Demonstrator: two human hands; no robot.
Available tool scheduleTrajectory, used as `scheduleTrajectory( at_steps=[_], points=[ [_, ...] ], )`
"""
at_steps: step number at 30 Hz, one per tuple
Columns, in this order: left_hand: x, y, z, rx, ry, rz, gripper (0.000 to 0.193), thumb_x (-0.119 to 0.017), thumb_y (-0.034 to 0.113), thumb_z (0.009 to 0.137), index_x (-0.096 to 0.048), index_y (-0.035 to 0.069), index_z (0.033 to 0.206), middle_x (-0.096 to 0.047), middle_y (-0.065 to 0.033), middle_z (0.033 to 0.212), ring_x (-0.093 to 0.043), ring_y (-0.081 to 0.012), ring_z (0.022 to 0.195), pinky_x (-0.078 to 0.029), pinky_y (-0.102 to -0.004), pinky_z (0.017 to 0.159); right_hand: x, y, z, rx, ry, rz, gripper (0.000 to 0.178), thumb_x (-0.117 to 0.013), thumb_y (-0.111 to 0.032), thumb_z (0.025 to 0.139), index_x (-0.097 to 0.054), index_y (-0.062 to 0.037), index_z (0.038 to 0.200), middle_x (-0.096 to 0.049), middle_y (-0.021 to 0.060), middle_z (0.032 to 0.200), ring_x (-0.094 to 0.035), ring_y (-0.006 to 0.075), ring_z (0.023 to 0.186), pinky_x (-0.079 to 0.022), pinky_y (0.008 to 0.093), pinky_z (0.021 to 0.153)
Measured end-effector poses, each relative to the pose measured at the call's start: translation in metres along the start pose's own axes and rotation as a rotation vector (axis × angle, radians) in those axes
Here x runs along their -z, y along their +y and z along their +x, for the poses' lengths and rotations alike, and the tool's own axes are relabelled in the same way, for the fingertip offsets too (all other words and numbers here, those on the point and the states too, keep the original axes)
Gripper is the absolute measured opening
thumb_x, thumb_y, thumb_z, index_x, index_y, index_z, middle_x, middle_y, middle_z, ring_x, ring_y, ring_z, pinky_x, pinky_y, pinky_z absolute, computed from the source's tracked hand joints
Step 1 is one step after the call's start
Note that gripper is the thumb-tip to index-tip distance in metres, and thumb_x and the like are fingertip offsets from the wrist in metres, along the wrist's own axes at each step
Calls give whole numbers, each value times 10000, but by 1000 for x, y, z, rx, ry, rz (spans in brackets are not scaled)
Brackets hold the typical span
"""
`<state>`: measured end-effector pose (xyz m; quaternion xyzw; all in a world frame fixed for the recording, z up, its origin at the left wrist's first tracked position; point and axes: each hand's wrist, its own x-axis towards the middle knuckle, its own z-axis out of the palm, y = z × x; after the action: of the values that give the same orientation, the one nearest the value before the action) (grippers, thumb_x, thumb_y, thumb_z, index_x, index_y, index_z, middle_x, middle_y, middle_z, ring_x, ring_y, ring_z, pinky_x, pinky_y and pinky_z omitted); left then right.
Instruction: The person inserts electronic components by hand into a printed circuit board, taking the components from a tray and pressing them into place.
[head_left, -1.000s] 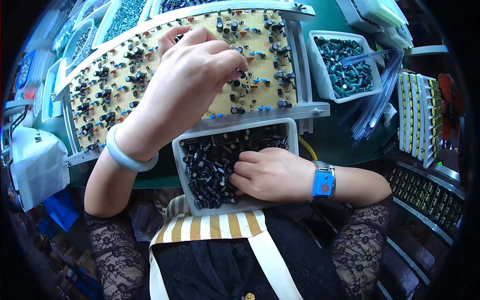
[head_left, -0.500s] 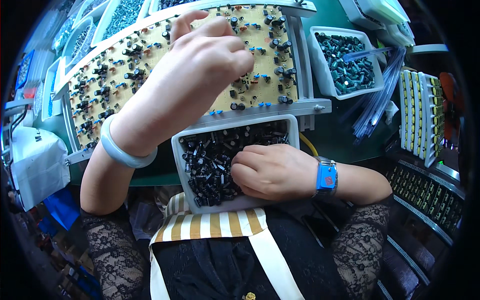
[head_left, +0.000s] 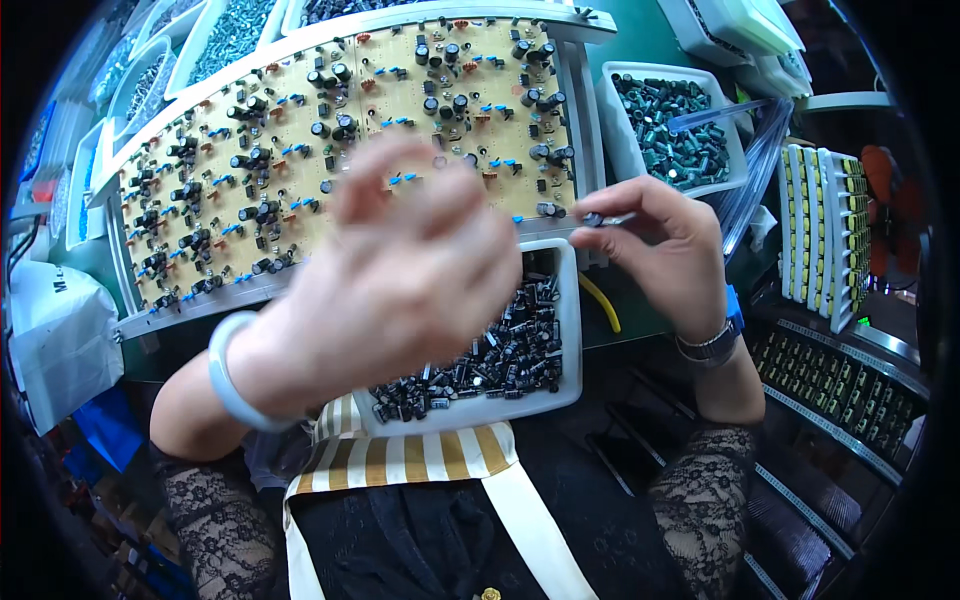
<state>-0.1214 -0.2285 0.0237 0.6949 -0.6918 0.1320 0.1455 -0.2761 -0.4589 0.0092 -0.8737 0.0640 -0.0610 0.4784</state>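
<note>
My right hand [head_left: 665, 250] is raised beside the lower right corner of the circuit board panel [head_left: 400, 105]. Between its thumb and forefinger is a small black capacitor [head_left: 597, 220], its thin leads pointing back toward the palm. Smeared by motion, my left hand [head_left: 420, 270] hovers over the near edge of the panel and the bin below; whether it holds anything is not visible. Many black capacitors, blue parts and orange parts stand on the tan panel, which sits in a metal frame [head_left: 200, 308]. Loose black capacitors [head_left: 510, 350] fill the white bin [head_left: 572, 340] against my apron, partly covered by my left hand.
Right of the frame stands a white bin [head_left: 740, 160] of green capacitors, with clear plastic tubes [head_left: 755, 205] beside it. A white rack [head_left: 825, 240] of yellow parts is at the far right. Yellow-handled pliers [head_left: 603, 303] lie beside the near bin. More part bins [head_left: 230, 45] line the back left.
My right hand has come out of the black capacitor bin, up and to the right, with a capacitor in its fingers. My left hand has moved down from the panel toward me.
</note>
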Motion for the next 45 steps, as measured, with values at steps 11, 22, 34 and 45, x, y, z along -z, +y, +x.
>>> scheduleTrajectory(
  at_steps=[11, 22, 34, 45],
  points=[
    [-8, 29, -41, -307, -539, -417, 108, -684, 148, 849, -685, 47, 888, -598, -29, 873, -597, -189, 883, -499, -301, 811, 9, 4, 0, -64, 118, -98, 229, -813, -66, 942, -813, -38, 1170, -783, 79, 1006, -730, 133, 829, -577, 253, 708],
    [1, 28, -33, -267, -528, -430, 115, -682, 155, 859, -610, 80, 909, -577, -19, 842, -582, -190, 849, -476, -326, 785, 11, -1, 6, 109, -9, -378, 126, -763, -84, 976, -760, -10, 1079, -744, 100, 979, -716, 192, 770, -576, 318, 690],
    [6, -12, -18, 33, -158, -464, 135, -744, 106, 921, -705, 85, 1049, -685, -25, 889, -639, -235, 879, -500, -355, 828, 7, 1, 19, 36, -33, -326, 136, -754, -122, 990, -724, 11, 998, -689, 58, 834, -605, 137, 696, -504, 288, 649],
    [-5, -34, -15, 300, -6, -543, 235, -824, 59, 865, -748, 90, 1086, -747, -30, 962, -666, -242, 917, -521, -384, 857, -1, 1, 9, 244, 69, -490, 158, -780, -138, 978, -736, 11, 1010, -711, 107, 860, -648, 220, 712, -532, 340, 654]
  ],
)
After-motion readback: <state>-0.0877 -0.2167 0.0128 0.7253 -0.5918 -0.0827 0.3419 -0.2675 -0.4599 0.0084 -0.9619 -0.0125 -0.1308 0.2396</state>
